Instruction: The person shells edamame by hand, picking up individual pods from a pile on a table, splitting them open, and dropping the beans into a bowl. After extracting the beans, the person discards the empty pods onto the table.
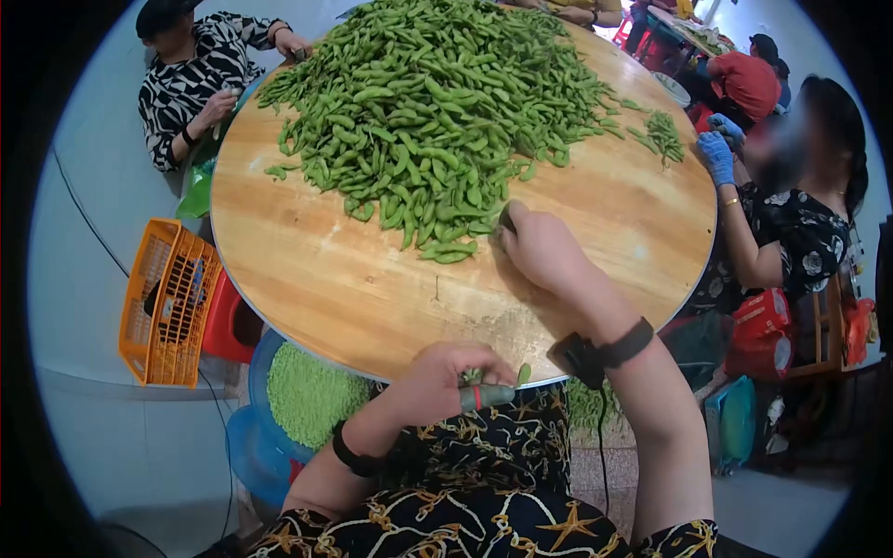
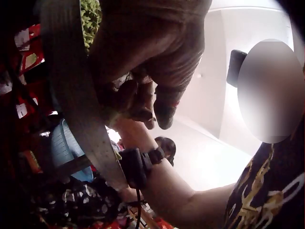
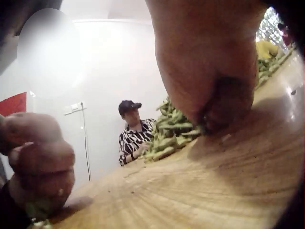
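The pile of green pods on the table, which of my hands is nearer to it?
Your right hand: it is beside the near edge of the pile of pods, while your left hand is farther back, by the near rim of the table.

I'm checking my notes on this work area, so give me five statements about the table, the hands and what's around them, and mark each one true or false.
1. A big heap of green pods lies on the round wooden table. True.
2. The left hand is pressed flat on top of the heap. False: it is at the table's near edge, fingers curled, with green pods in it.
3. The blue basin of light green beans stands on the tabletop. False: it sits below the table, on the left.
4. The right hand is at the tabletop, beside the near edge of the heap. True.
5. The orange basket is full of pods. False: no pods show in it.
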Tool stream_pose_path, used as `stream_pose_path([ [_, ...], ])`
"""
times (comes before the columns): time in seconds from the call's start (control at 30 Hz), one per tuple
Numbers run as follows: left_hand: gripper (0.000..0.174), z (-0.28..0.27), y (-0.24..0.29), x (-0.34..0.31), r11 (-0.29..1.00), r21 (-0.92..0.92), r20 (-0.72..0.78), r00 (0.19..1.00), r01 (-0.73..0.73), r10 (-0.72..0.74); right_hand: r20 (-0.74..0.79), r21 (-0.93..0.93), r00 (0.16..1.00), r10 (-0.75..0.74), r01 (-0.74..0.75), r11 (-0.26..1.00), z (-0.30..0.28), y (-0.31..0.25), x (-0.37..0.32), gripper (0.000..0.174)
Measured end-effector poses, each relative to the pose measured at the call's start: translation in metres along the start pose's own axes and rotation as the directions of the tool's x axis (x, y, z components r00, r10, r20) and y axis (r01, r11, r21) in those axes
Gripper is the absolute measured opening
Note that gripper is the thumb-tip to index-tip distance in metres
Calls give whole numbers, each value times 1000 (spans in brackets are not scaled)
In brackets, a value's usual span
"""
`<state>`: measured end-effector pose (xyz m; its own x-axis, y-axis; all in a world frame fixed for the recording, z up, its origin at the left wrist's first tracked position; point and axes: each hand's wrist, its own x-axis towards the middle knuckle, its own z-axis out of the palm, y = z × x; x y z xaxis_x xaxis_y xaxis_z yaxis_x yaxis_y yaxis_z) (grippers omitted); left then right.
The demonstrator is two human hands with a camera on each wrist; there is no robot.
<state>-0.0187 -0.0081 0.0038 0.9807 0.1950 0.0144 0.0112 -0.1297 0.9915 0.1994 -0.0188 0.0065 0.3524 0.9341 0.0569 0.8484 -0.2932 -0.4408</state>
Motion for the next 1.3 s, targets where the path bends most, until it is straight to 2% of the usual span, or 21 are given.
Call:
stream_pose_path([
  [0.07, 14, 2, -1, -1, 999, 31, 12, 999, -30, 29, -17, 17, 1000, -15, 16, 1000, 5, 3, -8, 22],
  [0.13, 18, 4, 2, 4, 997, -56, -125, 990, 57, -64, -11, 293, 991, -133, 130, 947, 0, 11, -19, 24],
  [0.17, 23, 5, 1, 4, 993, -96, -155, 984, 73, -87, 127, 392, 992, -18, -34, 919, -6, 13, -23, 22],
  [0.2, 23, 6, -1, 4, 992, -100, -159, 983, 73, -88, 132, 390, 991, -20, -33, 920, -12, 10, -27, 22],
  [0.27, 30, 8, -5, 7, 988, -142, -408, 906, 61, -114, 310, 735, 935, 172, -351, 580, -22, 1, -40, 18],
  [0.3, 30, 8, -2, 9, 988, -144, -413, 904, 58, -113, 308, 831, 944, 116, -327, 451, -23, -2, -47, 16],
  [0.33, 34, 8, 2, 11, 995, -100, -445, 893, 31, -72, 311, 829, 944, 111, -327, 454, -18, -1, -51, 16],
  [0.4, 38, 8, 3, 15, 999, -50, -479, 878, 0, -24, 316, 918, 945, 85, -327, 226, -6, -1, -56, 16],
  [0.47, 42, 7, -4, 23, 982, -176, -536, 843, -71, -35, 380, 907, 914, 144, -398, 138, -16, -19, -65, 12],
  [0.6, 21, 5, -10, 27, 999, -36, -615, 789, -39, 9, 318, 944, 940, 126, -326, 56, 8, -31, -79, 13],
  [0.67, 14, 5, -8, 25, 995, -97, -643, 765, -20, -47, 336, 930, 935, 118, -349, 117, 9, -36, -84, 14],
  [0.8, 9, 2, -10, 22, 970, -179, -585, 811, -163, 28, 344, 933, 933, 102, -352, 73, 11, -41, -89, 16],
  [0.87, 10, -1, -18, 22, 979, -115, -590, 805, -171, 71, 322, 943, 946, 27, -323, 79, 9, -44, -95, 15],
  [0.93, 10, 0, -24, 21, 916, -365, -553, 830, -164, -71, 339, 937, 941, -12, -336, 98, 10, -43, -98, 14],
  [1.03, 13, 0, -27, 22, 907, -356, -535, 845, -223, -2, 378, 926, 925, -41, -379, 7, 8, -44, -100, 13],
  [1.1, 15, 1, -24, 22, 900, -357, -509, 860, -250, 37, 423, 883, 905, -46, -423, -202, -1, -50, -101, 14],
  [1.13, 16, 1, -22, 21, 892, -357, -483, 872, -276, 77, 425, 882, 904, -46, -426, -202, 1, -48, -99, 14],
  [1.17, 16, 0, -20, 21, 893, -361, -483, 873, -270, 69, 362, 930, 932, -9, -362, -57, 6, -45, -99, 14],
  [1.23, 18, -1, -15, 18, 809, -564, -406, 909, -168, -94, 246, 932, 963, 109, -266, 247, 11, -46, -102, 12],
  [1.27, 16, -1, -14, 17, 676, -718, -346, 928, -168, -137, 118, 902, 986, 120, -157, 402, 18, -45, -102, 11],
  [1.3, 16, 0, -15, 17, 689, -703, -368, 920, -178, -138, 110, 882, 988, 105, -146, 447, 18, -46, -102, 12],
])
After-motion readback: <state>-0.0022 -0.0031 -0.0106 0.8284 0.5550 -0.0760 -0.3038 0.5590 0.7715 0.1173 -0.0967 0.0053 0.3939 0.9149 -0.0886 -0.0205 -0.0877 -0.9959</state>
